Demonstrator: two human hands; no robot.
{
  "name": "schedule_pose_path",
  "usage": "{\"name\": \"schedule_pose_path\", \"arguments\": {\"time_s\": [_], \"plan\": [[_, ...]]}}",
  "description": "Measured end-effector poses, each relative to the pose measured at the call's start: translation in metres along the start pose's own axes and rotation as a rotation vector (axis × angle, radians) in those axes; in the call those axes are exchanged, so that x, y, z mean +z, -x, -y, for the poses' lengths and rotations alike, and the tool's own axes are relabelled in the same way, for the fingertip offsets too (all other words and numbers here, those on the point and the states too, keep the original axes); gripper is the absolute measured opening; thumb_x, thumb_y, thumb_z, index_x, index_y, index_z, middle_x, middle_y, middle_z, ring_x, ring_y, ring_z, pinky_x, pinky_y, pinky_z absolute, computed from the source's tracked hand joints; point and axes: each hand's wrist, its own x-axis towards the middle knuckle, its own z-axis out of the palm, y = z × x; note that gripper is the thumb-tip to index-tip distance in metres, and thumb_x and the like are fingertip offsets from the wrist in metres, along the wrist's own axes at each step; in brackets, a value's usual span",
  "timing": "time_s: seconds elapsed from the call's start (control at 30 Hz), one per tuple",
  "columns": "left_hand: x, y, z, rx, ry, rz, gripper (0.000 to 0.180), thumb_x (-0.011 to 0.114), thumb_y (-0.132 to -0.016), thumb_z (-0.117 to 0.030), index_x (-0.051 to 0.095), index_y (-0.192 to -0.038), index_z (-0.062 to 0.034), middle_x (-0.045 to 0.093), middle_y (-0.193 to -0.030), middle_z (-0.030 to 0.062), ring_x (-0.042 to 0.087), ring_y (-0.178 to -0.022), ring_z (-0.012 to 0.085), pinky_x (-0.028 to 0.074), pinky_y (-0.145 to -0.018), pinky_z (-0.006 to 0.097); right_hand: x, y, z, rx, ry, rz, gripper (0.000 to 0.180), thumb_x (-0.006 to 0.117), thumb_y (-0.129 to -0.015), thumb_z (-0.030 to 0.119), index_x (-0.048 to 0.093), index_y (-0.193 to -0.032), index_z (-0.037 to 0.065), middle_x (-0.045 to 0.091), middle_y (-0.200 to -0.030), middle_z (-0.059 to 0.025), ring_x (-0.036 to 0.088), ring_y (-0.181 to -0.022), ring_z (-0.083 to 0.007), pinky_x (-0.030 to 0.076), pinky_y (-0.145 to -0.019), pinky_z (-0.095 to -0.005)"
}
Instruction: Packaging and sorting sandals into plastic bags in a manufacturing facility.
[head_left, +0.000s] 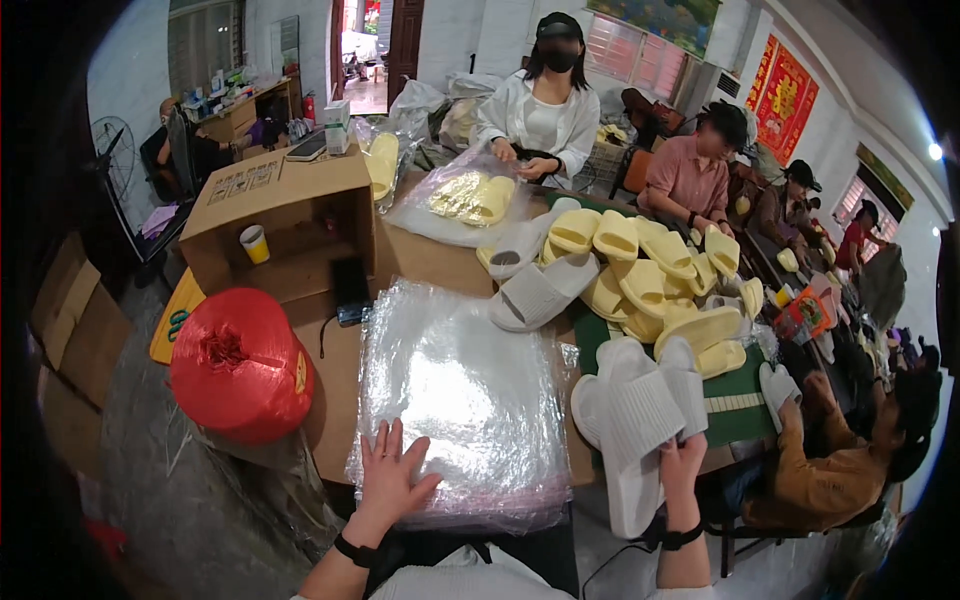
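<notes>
One red roll of twine or plastic stands at the left, near a cardboard box lying on its side, its mouth facing the wearer; a yellow-and-white cup sits inside. Next comes the left hand, laid palm down with fingers spread on a stack of clear bags, pressing rather than gripping. These bags look flat and unfilled. Beyond them, a filled clear bag in front of a co-worker shows yellow slippers through its film. To the right, a loose heap of yellow and grey footwear covers the table. Nearest the wearer, the right hand grasps grey slippers beside the stack; their exact number is hidden. The step in hand seems to be bringing them to a bag; the next move likely calls for the left fingers to part the top bag's mouth.
</notes>
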Motion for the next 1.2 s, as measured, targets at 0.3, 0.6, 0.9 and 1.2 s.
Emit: {"name": "schedule_pose_path", "arguments": {"time_s": [0.3, 0.6, 0.9, 1.2], "plan": [[-0.017, 0.044, -0.049, -0.039, -0.144, 0.190, 0.087, 0.063, -0.077, -0.071, 0.052, -0.140, -0.0116, 0.029, -0.148, 0.0388, 0.024, -0.140, 0.0548, 0.009, -0.105, 0.078, 0.004, 0.079, 0.070, 0.146, -0.322, 0.084, 0.037, 0.057, -0.089, 0.002, 0.058, -0.125, -0.006, 0.065, -0.123, -0.0116, 0.061, -0.113, -0.0210, 0.046, -0.096, -0.0318], [-0.023, -0.019, -0.057, 0.246, -0.096, 0.107, 0.070, 0.080, -0.074, -0.048, 0.061, -0.125, -0.0042, 0.033, -0.149, 0.0322, 0.028, -0.140, 0.0504, 0.022, -0.116, 0.060, 0.012, 0.134, 0.035, 0.495, -0.802, -0.218, 0.036, 0.061, -0.092, 0.002, 0.055, -0.126, -0.006, 0.064, -0.119, -0.0108, 0.062, -0.107, -0.0188, 0.048, -0.091, -0.0305], [-0.002, 0.026, -0.022, 0.093, 0.068, 0.045, 0.046, 0.057, -0.094, -0.030, 0.057, -0.136, -0.0097, 0.044, -0.146, 0.0271, 0.039, -0.134, 0.0476, 0.033, -0.111, 0.049, 0.006, 0.142, 0.038, 0.509, -0.803, -0.211, 0.038, 0.060, -0.092, 0.000, 0.052, -0.129, -0.006, 0.063, -0.121, -0.0102, 0.061, -0.109, -0.0189, 0.049, -0.093, -0.0329], [-0.013, -0.038, -0.046, 0.038, 0.547, -0.122, 0.047, 0.043, -0.100, -0.016, 0.042, -0.143, 0.0021, 0.042, -0.145, 0.0296, 0.038, -0.135, 0.0454, 0.029, -0.114, 0.048, 0.019, 0.134, 0.050, 0.344, -0.670, -0.137, 0.042, 0.065, -0.092, 0.015, 0.055, -0.127, -0.006, 0.064, -0.120, -0.0111, 0.061, -0.108, -0.0201, 0.047, -0.093, -0.0322]]}}
